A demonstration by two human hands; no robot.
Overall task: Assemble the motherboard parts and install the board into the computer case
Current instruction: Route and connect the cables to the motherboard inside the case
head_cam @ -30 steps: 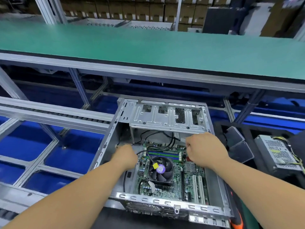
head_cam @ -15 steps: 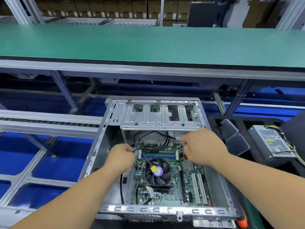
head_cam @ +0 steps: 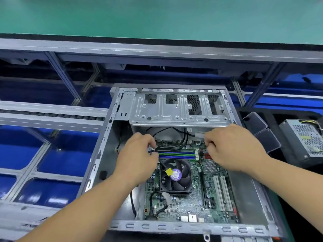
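The motherboard point(head_cam: 190, 187) lay seated in the open computer case point(head_cam: 111, 151). The left hand point(head_cam: 138, 158) pinched a black cable point(head_cam: 167, 146) near the RAM; the right hand's point(head_cam: 232, 147) fingers curled at the far-right edge, contents unclear. Cabling seemed underway; next, seating connectors squarely.

Assembly line surroundings with a green conveyor belt point(head_cam: 157, 16).
A grey metal frame point(head_cam: 52, 117) crosses blue bins point(head_cam: 22, 152) at left; a silver power supply unit point(head_cam: 302, 138) sits at right beside two dark slabs point(head_cam: 262, 133).

motherboard point(head_cam: 190, 198) lies in the computer case point(head_cam: 104, 147); drive cage point(head_cam: 178, 109) behind it, power supply point(head_cam: 302, 138) right.
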